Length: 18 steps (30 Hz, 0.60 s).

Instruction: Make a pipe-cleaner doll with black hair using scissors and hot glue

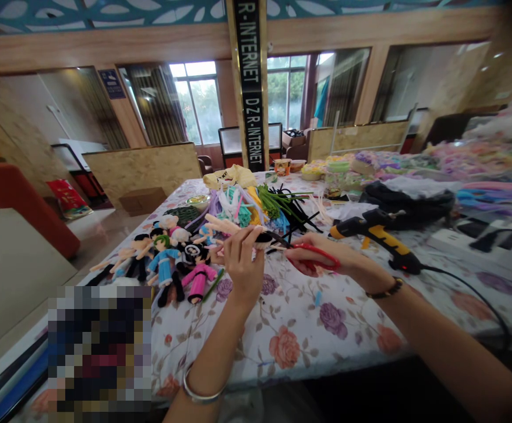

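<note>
Above the flowered tablecloth (304, 329), my left hand (243, 261) is closed on a fuzzy pipe-cleaner piece, whose pale peach strands (223, 224) and a black part (263, 237) show past the fingers. Most of that piece is hidden by the hand. Red-handled scissors (326, 257) are in my right hand (308, 247), fingers closed around the handles. Their dark blades point left and meet the black part; whether they cut it I cannot tell. Finished-looking pipe-cleaner dolls, one in blue (163, 264) and one in pink (198, 279), lie left of my left hand.
Bundled pipe cleaners (233, 202) are heaped behind my hands. A yellow and black glue gun (379, 235) with a cable stands at the right, near a black bag (408, 202) and a white power strip (458, 241). Food tubs (282, 167) stand at the back.
</note>
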{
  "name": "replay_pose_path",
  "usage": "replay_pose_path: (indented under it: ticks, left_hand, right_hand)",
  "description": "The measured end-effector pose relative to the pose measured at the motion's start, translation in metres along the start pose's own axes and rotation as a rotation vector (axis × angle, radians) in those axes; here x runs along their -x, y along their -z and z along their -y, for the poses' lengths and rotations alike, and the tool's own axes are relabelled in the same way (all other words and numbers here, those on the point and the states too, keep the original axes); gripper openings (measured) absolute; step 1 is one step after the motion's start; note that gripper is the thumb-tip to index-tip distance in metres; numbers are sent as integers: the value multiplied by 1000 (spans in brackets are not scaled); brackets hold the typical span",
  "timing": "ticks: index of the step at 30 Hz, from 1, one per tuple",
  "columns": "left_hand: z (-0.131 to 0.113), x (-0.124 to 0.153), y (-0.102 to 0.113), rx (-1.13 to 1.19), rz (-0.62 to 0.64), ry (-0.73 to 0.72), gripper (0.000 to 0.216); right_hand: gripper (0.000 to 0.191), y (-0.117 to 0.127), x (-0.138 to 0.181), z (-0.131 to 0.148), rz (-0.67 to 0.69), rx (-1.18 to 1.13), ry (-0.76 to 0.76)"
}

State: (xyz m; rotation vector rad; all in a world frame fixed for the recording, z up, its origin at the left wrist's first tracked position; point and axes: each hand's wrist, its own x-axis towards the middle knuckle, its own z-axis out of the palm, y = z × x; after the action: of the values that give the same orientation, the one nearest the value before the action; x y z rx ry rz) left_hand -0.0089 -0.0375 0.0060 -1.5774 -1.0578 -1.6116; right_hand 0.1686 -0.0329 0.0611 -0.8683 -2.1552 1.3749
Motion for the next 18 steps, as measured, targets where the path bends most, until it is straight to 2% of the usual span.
replay_pose_path:
  ticks: [12, 18]
  left_hand:
    - [-1, 0, -1, -2, -3, -1, 25]
    - [2, 0, -1, 46, -5, -24, 27]
  right_hand:
    - [51, 3, 2, -4, 66, -54, -2]
    - [48, 1, 2, -5, -2, -75, -19]
